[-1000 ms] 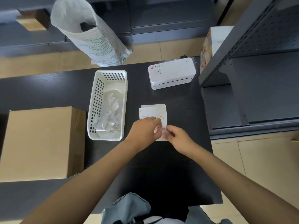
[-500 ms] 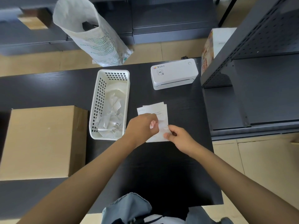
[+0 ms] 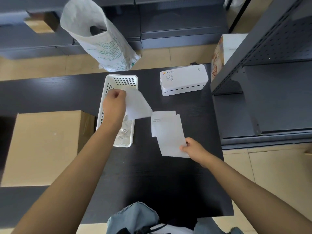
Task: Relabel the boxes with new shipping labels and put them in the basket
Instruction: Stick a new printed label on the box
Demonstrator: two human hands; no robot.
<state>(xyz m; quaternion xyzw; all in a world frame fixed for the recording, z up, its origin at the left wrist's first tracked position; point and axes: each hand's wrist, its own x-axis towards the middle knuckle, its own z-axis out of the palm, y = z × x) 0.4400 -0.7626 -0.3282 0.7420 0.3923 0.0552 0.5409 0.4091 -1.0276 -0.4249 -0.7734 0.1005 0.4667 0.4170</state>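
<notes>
Here: blank white label point(image 3: 170, 137) pinched by right hand point(image 3: 191, 147).

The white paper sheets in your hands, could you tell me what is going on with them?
A person is peeling shipping labels at a black table. The left hand holds a blank white sheet over the white perforated plastic basket, which holds paper scraps. The right hand pinches another white sheet lying over a small stack of labels. A brown cardboard box waits at the left, and a white label printer sits beyond.
</notes>
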